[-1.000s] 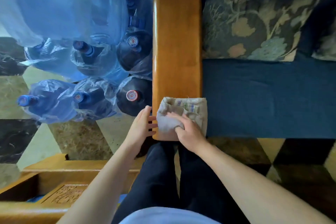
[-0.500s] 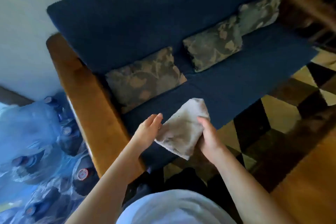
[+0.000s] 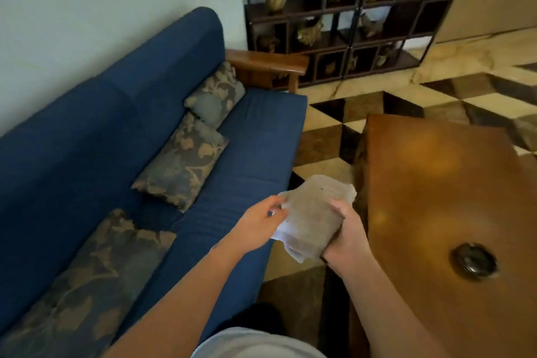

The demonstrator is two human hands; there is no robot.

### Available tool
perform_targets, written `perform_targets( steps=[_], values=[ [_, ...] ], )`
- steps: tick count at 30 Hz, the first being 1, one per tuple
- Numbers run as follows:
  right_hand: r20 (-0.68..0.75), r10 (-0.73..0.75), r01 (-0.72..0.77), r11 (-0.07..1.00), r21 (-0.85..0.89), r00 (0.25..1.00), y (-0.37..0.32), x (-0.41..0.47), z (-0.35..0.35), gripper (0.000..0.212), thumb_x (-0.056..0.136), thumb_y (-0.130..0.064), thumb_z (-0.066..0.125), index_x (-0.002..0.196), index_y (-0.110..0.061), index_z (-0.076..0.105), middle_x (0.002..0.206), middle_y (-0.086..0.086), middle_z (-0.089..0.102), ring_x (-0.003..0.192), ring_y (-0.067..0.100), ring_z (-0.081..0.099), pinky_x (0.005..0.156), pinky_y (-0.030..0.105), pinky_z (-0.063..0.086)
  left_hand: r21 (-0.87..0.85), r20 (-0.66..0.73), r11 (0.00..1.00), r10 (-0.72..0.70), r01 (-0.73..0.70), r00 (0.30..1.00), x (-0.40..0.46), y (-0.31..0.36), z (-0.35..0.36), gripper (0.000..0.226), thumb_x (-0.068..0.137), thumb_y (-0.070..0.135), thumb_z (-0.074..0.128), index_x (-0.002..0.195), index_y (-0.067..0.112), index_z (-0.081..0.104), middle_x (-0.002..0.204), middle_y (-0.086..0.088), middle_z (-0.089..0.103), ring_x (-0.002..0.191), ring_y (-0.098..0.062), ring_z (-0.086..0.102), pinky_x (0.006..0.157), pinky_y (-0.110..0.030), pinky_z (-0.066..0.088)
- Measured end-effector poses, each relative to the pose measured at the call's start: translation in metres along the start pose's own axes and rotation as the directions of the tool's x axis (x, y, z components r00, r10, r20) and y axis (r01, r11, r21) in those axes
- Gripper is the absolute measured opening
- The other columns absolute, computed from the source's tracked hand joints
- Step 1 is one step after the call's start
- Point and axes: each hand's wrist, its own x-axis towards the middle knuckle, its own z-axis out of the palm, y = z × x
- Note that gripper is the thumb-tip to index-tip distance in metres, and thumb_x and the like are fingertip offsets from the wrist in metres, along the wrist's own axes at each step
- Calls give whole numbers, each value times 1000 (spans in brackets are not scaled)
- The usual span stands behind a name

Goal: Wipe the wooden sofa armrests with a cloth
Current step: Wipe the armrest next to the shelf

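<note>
A folded grey-beige cloth [image 3: 313,215] hangs in the air in front of me, above the sofa's front edge and the floor. My right hand [image 3: 345,238] grips its right side from below. My left hand [image 3: 258,224] pinches its left edge with the fingertips. The blue sofa [image 3: 247,148] runs away to the left. Its far wooden armrest [image 3: 267,62] shows at the sofa's far end, well beyond both hands. The near armrest is out of view.
Three patterned cushions [image 3: 183,163] lean on the sofa back. A wooden coffee table [image 3: 453,206] with a dark ashtray [image 3: 474,261] stands close on the right. A dark display shelf [image 3: 343,14] with ornaments lines the far wall. Checkered marble floor [image 3: 325,136] lies between sofa and table.
The cloth was lifted off the near armrest, and my view swung right along the sofa. Both hands now hold the cloth in the air; the far armrest and table have come into view.
</note>
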Motion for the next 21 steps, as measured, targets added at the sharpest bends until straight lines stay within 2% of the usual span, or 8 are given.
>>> perform_targets(
  steps=[2,4,7,8,10,12,16,21],
  values=[
    [-69,-33,37,997,62,997,-20,10,-4,49,78,-36,85,119,-14,71,113,19,78,105,42,75,94,62,57,82,83,995,41,-48,996,35,26,6,36,104,46,52,138,34,56,121,18,62,107,4,59,81,-16,47],
    [-86,-75,84,991,106,993,-39,25,-5,36,92,-30,75,120,-9,70,112,18,78,110,41,72,105,61,52,179,162,978,78,-107,984,72,47,9,35,104,46,51,136,33,58,118,22,61,105,5,59,79,-14,47],
    [-157,-79,109,976,187,984,-77,58,-1,8,99,-18,68,105,-13,67,88,11,81,100,35,69,92,54,55,262,223,949,115,-173,968,138,69,9,33,105,40,53,135,29,59,123,12,63,102,-2,61,80,-15,44],
    [-189,-67,108,971,212,980,-91,71,2,4,99,-15,68,99,-15,65,88,11,80,97,33,67,91,53,55,279,236,942,121,-186,964,158,73,8,33,105,38,53,136,28,59,126,9,62,105,-6,60,82,-17,43],
    [-217,-51,103,966,238,975,-120,101,9,11,98,-11,69,98,-19,60,106,13,71,101,34,63,101,57,51,285,254,938,127,-200,959,204,80,2,32,105,37,54,136,29,59,127,7,60,106,-9,60,82,-17,42],
    [-221,-41,96,965,242,974,-150,141,19,21,97,-8,68,110,-19,56,117,13,62,108,35,58,104,58,48,265,275,941,136,-211,952,256,85,-7,31,105,37,55,135,30,59,124,10,60,104,-5,59,81,-14,41],
    [-243,-13,62,979,196,970,-207,217,58,56,94,-3,66,140,-24,43,123,14,56,120,39,52,108,60,44,216,276,959,118,-181,954,351,98,-35,31,104,40,54,134,33,58,120,18,59,101,2,59,77,-12,42],
    [-242,-1,40,987,155,970,-267,310,113,69,90,2,65,148,-27,38,130,15,53,130,43,47,114,65,38,153,201,977,118,-150,972,459,116,-79,23,104,40,53,127,39,58,120,17,61,100,-1,61,78,-16,44]
  ],
)
